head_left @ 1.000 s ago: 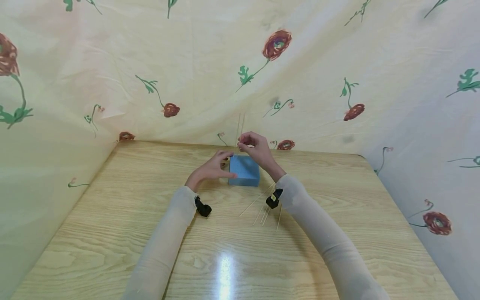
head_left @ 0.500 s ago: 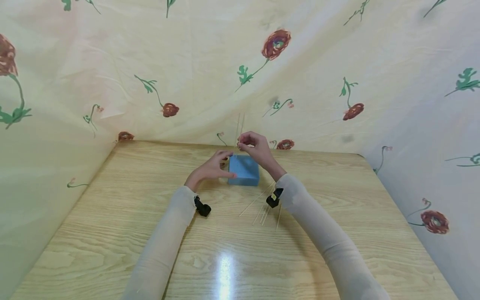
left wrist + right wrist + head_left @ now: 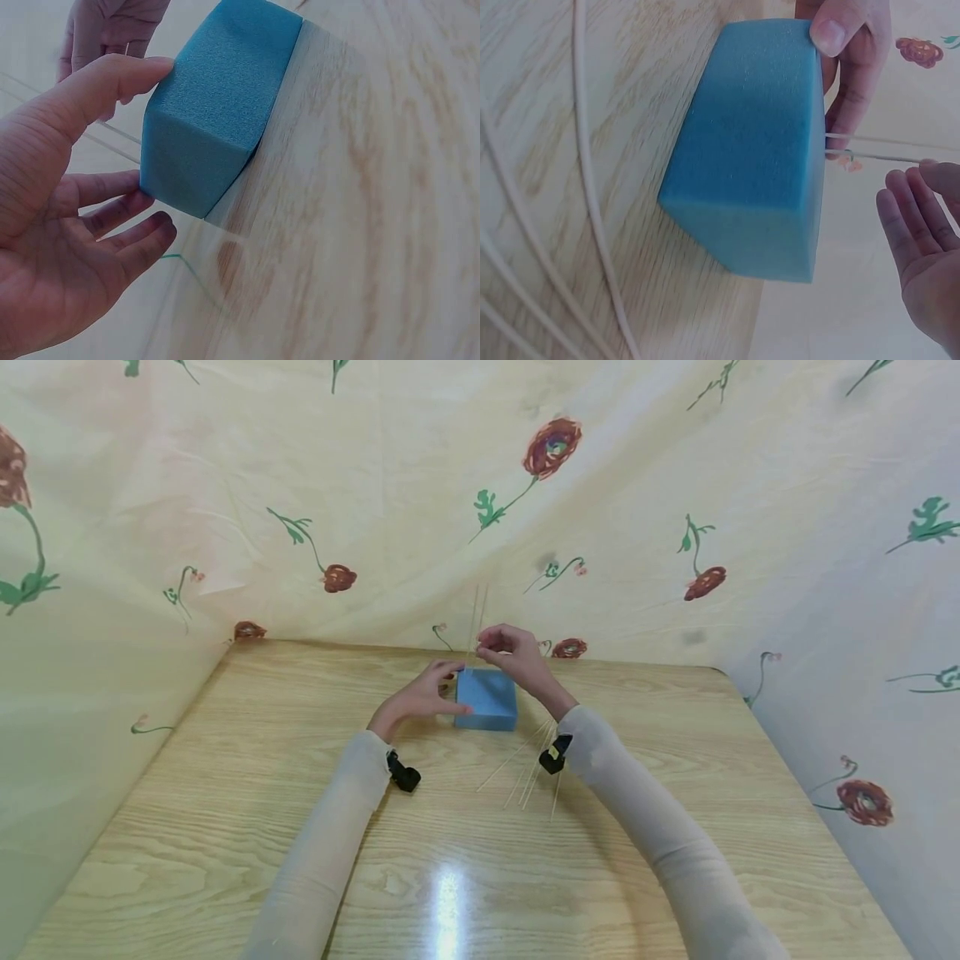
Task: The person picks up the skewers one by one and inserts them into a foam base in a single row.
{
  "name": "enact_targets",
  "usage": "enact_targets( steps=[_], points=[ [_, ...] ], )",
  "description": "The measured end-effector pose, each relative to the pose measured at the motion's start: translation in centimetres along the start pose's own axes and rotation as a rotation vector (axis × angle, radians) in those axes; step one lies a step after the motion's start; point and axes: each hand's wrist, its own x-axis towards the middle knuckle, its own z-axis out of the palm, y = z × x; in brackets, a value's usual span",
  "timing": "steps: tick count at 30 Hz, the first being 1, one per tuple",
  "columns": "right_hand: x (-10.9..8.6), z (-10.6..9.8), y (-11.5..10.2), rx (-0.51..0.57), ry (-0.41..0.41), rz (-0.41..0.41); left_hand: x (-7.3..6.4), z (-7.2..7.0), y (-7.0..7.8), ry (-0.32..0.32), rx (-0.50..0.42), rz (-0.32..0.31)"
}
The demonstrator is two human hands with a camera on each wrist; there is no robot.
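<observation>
Blue rectangular foam block [image 3: 489, 697] on wood-grain surface [image 3: 300, 860], left side between spread thumb and fingers of my left hand [image 3: 422, 695]; my right hand [image 3: 517, 656], above, pinches thin pale stick [image 3: 874, 157] rising from block's top.

My blue block [image 3: 487, 695] sits flat. Two thin sticks [image 3: 870, 156] stand in its top; loose sticks [image 3: 586, 150] lie nearer me.

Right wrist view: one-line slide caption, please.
Right hand pinches one of two thin, pale, wooden-looking sticks standing in a blue foam block gripped by the left hand.
</observation>
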Motion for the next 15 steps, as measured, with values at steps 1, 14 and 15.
enact_targets(
  steps=[1, 14, 15],
  points=[
    [-0.1, -0.1, 0.0, -0.006, -0.005, 0.003, 0.0, 0.0, 0.0, 0.000, 0.000, 0.001],
    [-2.5, -2.9, -0.5, -0.158, -0.169, 0.037, 0.1, 0.0, -0.1, 0.007, -0.008, 0.003],
    [-2.7, -3.2, -0.5, -0.169, -0.188, 0.031, 0.2, 0.0, -0.2, 0.006, -0.006, 0.002]
  ],
)
